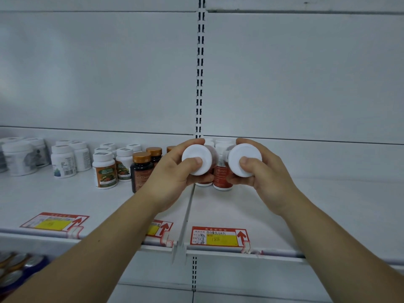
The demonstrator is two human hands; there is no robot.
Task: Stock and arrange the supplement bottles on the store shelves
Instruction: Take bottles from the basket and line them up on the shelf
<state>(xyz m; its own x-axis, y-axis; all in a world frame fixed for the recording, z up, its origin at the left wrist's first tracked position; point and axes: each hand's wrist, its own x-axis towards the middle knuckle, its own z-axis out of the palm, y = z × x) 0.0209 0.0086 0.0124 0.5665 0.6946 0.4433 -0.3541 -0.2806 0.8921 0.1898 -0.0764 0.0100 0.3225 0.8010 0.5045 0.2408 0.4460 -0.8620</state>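
Clasped a white-capped bottle (196, 159) in the left grip (175, 173), its twin (244, 159) in the right grip (262, 174), both tipped with bases toward the red-labelled bottles (220, 179) just behind.

Fixtures, price tags and cans recorded.

Pale grey back panels (98, 68) stand plain, meeting at a vertical slotted upright (200, 73) with paired dark slots; a thin white divider strip (184, 224) runs front to back below it; three red-bordered price tags lie flat near the front edge: left tag (54, 223) with a yellow field, middle tag (158, 231) partly hidden, right tag (218, 237) showing a yellow field marked "188", handwritten characters and a red upward arrow; a pale front rail (218, 252) runs under the tags; at lower left, a cluster of cans (15, 270), silver tops, blue sides, blurred.
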